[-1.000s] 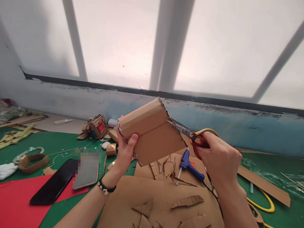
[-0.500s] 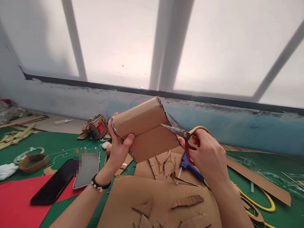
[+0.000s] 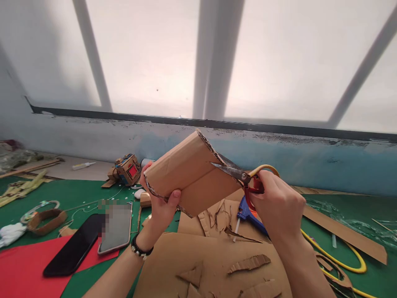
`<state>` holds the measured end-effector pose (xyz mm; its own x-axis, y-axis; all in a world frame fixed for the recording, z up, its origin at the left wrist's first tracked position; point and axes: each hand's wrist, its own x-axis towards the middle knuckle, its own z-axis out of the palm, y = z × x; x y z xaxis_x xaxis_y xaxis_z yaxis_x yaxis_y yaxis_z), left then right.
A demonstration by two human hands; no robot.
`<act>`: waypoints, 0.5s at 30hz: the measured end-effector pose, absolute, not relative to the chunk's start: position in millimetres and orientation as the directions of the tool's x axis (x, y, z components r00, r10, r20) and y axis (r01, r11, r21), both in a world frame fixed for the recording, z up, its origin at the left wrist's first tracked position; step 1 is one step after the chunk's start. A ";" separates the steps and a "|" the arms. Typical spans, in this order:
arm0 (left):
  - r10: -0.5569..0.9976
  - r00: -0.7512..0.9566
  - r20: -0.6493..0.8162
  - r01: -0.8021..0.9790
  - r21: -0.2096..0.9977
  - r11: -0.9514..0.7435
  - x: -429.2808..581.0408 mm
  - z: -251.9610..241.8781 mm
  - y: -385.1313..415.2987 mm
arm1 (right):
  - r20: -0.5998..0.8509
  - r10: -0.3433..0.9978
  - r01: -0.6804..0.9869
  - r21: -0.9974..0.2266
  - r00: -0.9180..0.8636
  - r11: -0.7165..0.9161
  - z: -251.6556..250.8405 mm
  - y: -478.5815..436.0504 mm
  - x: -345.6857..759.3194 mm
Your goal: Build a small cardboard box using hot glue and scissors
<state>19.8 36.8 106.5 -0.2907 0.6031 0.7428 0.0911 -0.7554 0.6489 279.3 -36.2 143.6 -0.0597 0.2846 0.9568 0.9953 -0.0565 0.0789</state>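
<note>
My left hand (image 3: 163,209) grips a folded piece of corrugated cardboard (image 3: 189,174) by its left end, thumb on the front face and fingers behind. The piece is held tilted in the air, its right end raised. In my right hand (image 3: 277,198) is a pair of scissors (image 3: 245,176) with red and yellow handles. The blades straddle the cardboard's rough right edge, one in front and one behind, slightly parted. Beneath the cardboard lie a blue hot glue gun (image 3: 248,213) and a large cardboard sheet (image 3: 167,256) with torn scraps (image 3: 249,264) on it.
Two phones, one black (image 3: 74,244) and one grey (image 3: 116,227), lie at the left by red paper (image 3: 21,265). A small cardboard model (image 3: 127,169) stands behind them. At the right are a long cardboard strip (image 3: 347,234) and yellow-handled scissors (image 3: 361,265). A wall (image 3: 310,159) rises behind.
The cardboard has tilted more, its left end dropping. The scissor blades have drawn closer together on its right edge. The view has shifted slightly.
</note>
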 end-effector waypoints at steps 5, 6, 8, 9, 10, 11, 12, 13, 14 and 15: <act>0.659 -0.297 0.691 0.054 0.702 -0.711 22.1 110.1 33.2 | 0.965 0.256 0.990 0.085 -0.053 -0.114 140.3 -36.1 277.3; 0.668 -0.295 0.683 0.045 0.708 -0.704 22.2 109.3 33.7 | 0.965 0.257 0.990 0.085 -0.053 -0.114 138.3 -34.4 278.3; 0.691 -0.267 0.671 0.035 0.724 -0.689 21.7 106.7 35.4 | 0.962 0.270 0.988 0.080 -0.042 -0.130 132.4 -29.1 281.9; 0.705 -0.247 0.665 0.034 0.733 -0.679 21.3 105.3 36.5 | 0.959 0.280 0.987 0.078 -0.035 -0.143 128.5 -25.7 284.2; 0.723 -0.225 0.654 0.034 0.746 -0.665 21.0 104.1 37.6 | 0.956 0.292 0.985 0.076 -0.028 -0.156 124.2 -21.9 286.6; 0.742 -0.202 0.639 0.035 0.762 -0.647 20.8 103.2 38.7 | 0.953 0.301 0.983 0.077 -0.024 -0.165 119.4 -18.0 289.0; 0.761 -0.181 0.623 0.034 0.777 -0.628 20.8 102.9 39.6 | 0.950 0.310 0.983 0.080 -0.026 -0.166 114.6 -14.2 291.0; 0.775 -0.162 0.610 0.031 0.789 -0.614 21.0 103.2 40.4 | 0.947 0.320 0.984 0.082 -0.026 -0.161 109.8 -10.6 292.5; 0.785 -0.147 0.602 0.025 0.795 -0.606 21.5 104.0 41.0 | 0.943 0.333 0.985 0.077 -0.021 -0.155 105.3 -7.3 293.3; 0.790 -0.132 0.599 0.020 0.799 -0.602 22.1 105.3 41.4 | 0.936 0.352 0.987 0.062 -0.005 -0.150 101.5 -4.5 293.5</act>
<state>22.1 41.4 105.3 -0.1321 0.7901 0.5986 0.0195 -0.6017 0.7985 293.5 -4.5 101.5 -0.0053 0.3525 0.9358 0.9867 -0.1504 0.0622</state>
